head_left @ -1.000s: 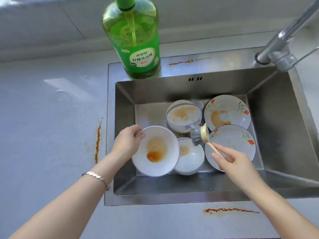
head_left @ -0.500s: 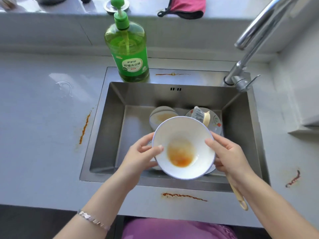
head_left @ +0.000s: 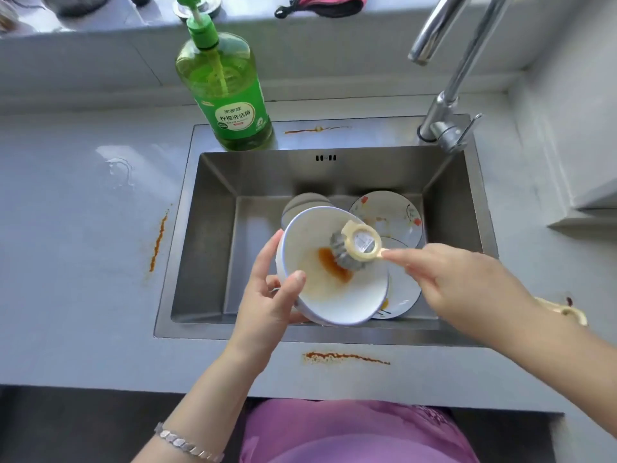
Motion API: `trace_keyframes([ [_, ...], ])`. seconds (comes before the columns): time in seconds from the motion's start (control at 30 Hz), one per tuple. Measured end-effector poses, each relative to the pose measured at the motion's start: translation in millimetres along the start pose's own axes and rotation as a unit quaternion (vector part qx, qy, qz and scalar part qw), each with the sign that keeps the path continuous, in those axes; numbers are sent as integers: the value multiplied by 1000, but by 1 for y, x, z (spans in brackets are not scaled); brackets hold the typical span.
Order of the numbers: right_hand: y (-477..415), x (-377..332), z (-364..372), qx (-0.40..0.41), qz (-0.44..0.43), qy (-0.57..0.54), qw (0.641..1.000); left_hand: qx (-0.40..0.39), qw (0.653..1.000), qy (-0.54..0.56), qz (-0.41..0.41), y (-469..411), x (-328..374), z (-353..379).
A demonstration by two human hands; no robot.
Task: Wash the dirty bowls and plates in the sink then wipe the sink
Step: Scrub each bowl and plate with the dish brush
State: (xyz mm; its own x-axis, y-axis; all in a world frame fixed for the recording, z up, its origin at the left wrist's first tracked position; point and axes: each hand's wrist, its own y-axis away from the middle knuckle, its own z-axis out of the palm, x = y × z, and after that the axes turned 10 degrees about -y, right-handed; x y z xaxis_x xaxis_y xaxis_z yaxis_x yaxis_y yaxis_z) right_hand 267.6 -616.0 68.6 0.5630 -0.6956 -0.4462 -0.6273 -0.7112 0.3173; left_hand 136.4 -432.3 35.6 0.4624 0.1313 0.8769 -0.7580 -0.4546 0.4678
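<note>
Left hand point(head_left: 270, 295) grips the white, blue-rimmed ceramic bowl point(head_left: 337, 302), tilted, above the front of the steel sink point(head_left: 203, 255). Right hand point(head_left: 457, 289) grips the cream-handled grey-bristled brush point(head_left: 354, 248); its bristles touch my bowl's orange stain point(head_left: 334, 267).

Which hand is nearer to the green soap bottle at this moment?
Left. The left hand holds the bowl in front of the green soap bottle, a little to its right; the right hand, gripping the brush, is much farther right.
</note>
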Motion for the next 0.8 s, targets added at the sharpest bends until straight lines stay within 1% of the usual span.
trace_keyframes([
  [0.03, 0, -4, 3, -27, 0, 46, 999, 1, 1000, -6, 3, 0, 3, 0],
  [0.07, 3, -9, 8, -52, -5, 40, 998, 2, 1000, -15, 4, 0, 5, -1],
  [0.1, 7, -14, 14, -76, -15, 0, 997, 3, 1000, -29, 4, 0, 5, -2],
  [0.17, 15, -30, 21, -112, -30, -134, 984, 3, 998, -57, 1, 0, 3, -2],
  [0.2, 13, -35, 24, -113, -27, -192, 975, -1, 998, -62, -1, 1, 2, -1],
  [0.23, 6, -34, 27, -102, -16, -213, 972, -9, 998, -61, -6, 2, 2, 1],
  [0.27, -4, -29, 28, -88, 7, -203, 975, -15, 998, -59, -13, 2, 2, 1],
  [0.3, -11, -24, 27, -76, 28, -172, 982, -13, 998, -58, -18, 0, 2, 0],
  [0.33, -15, -19, 27, -78, 44, -125, 988, -1, 998, -57, -21, -3, 2, -3],
  [0.37, -15, -16, 30, -87, 60, -110, 988, 15, 998, -58, -21, -6, 2, -6],
  [0.4, -12, -18, 34, -105, 71, -135, 983, 26, 997, -65, -16, -10, 3, -10],
  [0.47, -4, -32, 40, -137, 61, -256, 955, 26, 996, -87, 0, -13, 4, -11],
  [0.5, -5, -39, 40, -137, 50, -307, 941, 18, 996, -91, 2, -13, 4, -9],
  [0.53, -11, -40, 39, -124, 54, -330, 934, 9, 996, -88, 0, -13, 4, -7],
  [0.6, -24, -30, 35, -76, 84, -294, 949, 2, 997, -71, -5, -14, 4, -5],
  [0.63, -26, -24, 33, -64, 99, -254, 960, 8, 998, -61, -4, -15, 5, -7],
  [0.67, -25, -22, 33, -69, 110, -241, 962, 18, 998, -53, 0, -17, 5, -9],
  [0.7, -22, -25, 35, -89, 109, -264, 954, 27, 998, -49, 8, -19, 6, -12],
  [0.77, -16, -41, 39, -129, 70, -330, 932, 26, 998, -52, 15, -23, 5, -14],
  [0.8, -17, -48, 39, -121, 54, -352, 927, 16, 998, -52, 13, -23, 4, -13],
])
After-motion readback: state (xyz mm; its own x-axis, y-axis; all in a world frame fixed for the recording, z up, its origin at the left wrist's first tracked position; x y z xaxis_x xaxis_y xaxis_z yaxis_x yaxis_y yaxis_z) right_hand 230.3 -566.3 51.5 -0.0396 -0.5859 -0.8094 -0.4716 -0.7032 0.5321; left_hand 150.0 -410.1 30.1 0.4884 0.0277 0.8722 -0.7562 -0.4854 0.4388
